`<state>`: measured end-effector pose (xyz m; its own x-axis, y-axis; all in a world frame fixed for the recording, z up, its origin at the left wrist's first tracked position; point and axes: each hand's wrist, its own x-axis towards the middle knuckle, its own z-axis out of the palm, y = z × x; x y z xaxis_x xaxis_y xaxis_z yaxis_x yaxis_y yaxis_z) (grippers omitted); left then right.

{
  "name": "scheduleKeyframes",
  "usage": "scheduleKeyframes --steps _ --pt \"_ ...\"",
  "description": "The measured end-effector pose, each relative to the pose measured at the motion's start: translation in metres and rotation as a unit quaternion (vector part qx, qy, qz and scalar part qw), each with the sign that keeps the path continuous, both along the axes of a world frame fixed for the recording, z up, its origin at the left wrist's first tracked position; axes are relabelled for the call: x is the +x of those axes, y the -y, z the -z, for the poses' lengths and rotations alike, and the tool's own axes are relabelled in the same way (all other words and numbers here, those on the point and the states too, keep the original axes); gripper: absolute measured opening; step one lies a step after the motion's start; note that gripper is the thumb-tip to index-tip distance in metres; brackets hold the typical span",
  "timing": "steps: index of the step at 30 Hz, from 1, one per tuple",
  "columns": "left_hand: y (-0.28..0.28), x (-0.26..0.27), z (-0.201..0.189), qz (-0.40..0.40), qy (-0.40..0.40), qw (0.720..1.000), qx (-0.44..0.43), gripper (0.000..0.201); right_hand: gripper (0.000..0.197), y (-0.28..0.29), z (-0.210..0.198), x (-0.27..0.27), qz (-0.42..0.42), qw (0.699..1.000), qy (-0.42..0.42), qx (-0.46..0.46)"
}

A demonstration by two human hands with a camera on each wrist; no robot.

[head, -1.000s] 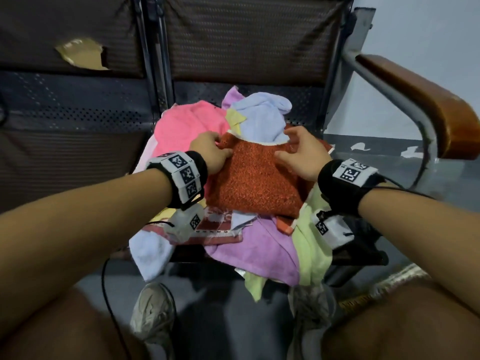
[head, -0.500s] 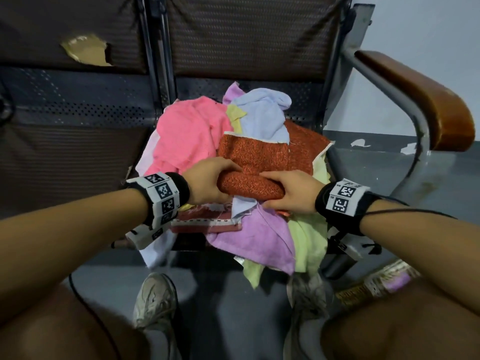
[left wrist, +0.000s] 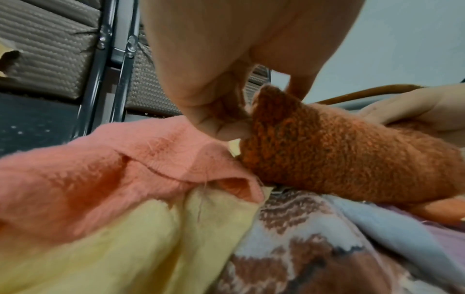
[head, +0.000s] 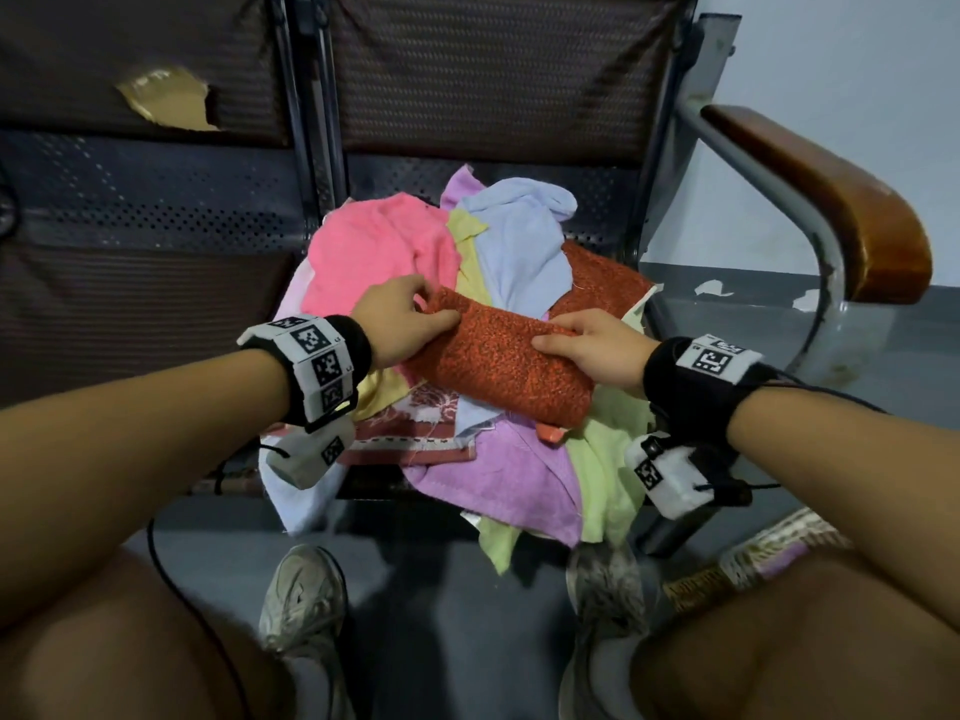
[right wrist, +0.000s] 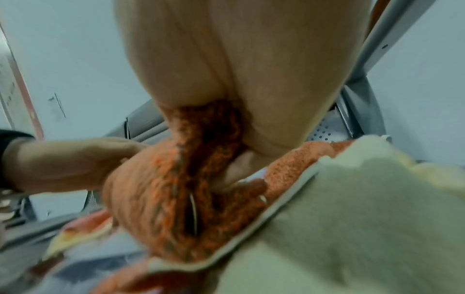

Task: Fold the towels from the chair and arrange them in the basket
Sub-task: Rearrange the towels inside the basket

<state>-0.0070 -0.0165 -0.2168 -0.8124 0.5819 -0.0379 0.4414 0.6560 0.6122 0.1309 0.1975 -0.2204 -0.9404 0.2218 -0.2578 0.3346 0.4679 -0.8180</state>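
A folded rust-orange towel [head: 506,363] lies on top of a heap of towels on the chair seat. My left hand [head: 402,317] pinches its far left corner [left wrist: 271,103]. My right hand [head: 587,345] grips its far right edge, with the cloth bunched between thumb and fingers [right wrist: 214,139]. Under it lie a pink towel [head: 379,246], a pale blue towel [head: 519,236], a yellow towel [left wrist: 100,248], a purple towel [head: 493,470] and a light green towel [head: 608,459]. A second piece of orange towel [head: 602,278] lies behind, on the right.
The chair has a dark woven backrest [head: 467,70] and a wooden armrest [head: 841,200] on a metal frame at the right. A patterned brown-and-white cloth [head: 415,423] hangs at the seat's front. My knees and shoes [head: 304,600] are below. A woven rim [head: 753,558] shows by my right knee.
The orange towel has been folded over toward me into a narrower bundle. Both hands then shifted back to its far edge, the left one now pinching the corner.
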Motion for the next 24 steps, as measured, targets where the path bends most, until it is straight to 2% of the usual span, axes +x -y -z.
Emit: scheduleKeyframes --steps 2,3,5,6,8,12,15,16,17,20,21,24 --pt "0.000 -0.001 -0.002 -0.052 -0.022 0.994 -0.091 0.062 0.021 -0.003 0.007 -0.004 0.007 0.995 -0.006 0.100" --pt "0.001 0.000 -0.004 -0.072 0.008 0.990 -0.121 0.076 0.023 -0.004 0.008 -0.005 0.007 0.989 -0.003 0.145" --pt "0.002 0.003 -0.005 -0.071 0.150 0.977 -0.130 0.096 0.029 -0.005 0.008 -0.007 0.005 0.982 0.007 0.190" --pt "0.002 0.005 -0.004 -0.062 0.222 0.966 -0.118 0.098 0.030 -0.004 0.009 -0.008 0.005 0.980 0.013 0.201" --pt "0.001 0.008 0.000 -0.063 0.287 0.953 -0.076 0.088 0.030 -0.001 0.009 -0.010 -0.003 0.975 0.028 0.222" --pt "-0.007 0.014 -0.001 -0.109 0.317 0.939 0.078 0.063 0.026 0.001 0.005 -0.011 -0.013 0.968 0.039 0.246" --pt "-0.015 0.023 -0.010 -0.100 0.340 0.915 0.194 0.046 0.015 0.000 0.000 -0.008 -0.032 0.964 0.040 0.262" --pt "-0.018 0.027 -0.014 -0.093 0.348 0.905 0.227 0.038 0.013 -0.001 -0.002 -0.007 -0.032 0.965 0.033 0.257" --pt "-0.022 0.030 -0.019 -0.088 0.346 0.900 0.250 0.032 0.021 -0.002 -0.005 -0.007 -0.026 0.972 0.017 0.234" --pt "-0.033 0.040 -0.037 -0.075 0.303 0.907 0.283 0.031 0.065 -0.002 -0.023 -0.006 0.028 0.997 -0.064 0.044" --pt "-0.036 0.045 -0.044 -0.060 0.301 0.903 0.300 0.029 0.070 0.000 -0.030 -0.005 0.036 0.996 -0.086 -0.018" --pt "-0.047 0.057 -0.062 0.003 0.326 0.880 0.346 0.026 0.059 0.007 -0.042 0.003 0.039 0.987 -0.110 -0.113"
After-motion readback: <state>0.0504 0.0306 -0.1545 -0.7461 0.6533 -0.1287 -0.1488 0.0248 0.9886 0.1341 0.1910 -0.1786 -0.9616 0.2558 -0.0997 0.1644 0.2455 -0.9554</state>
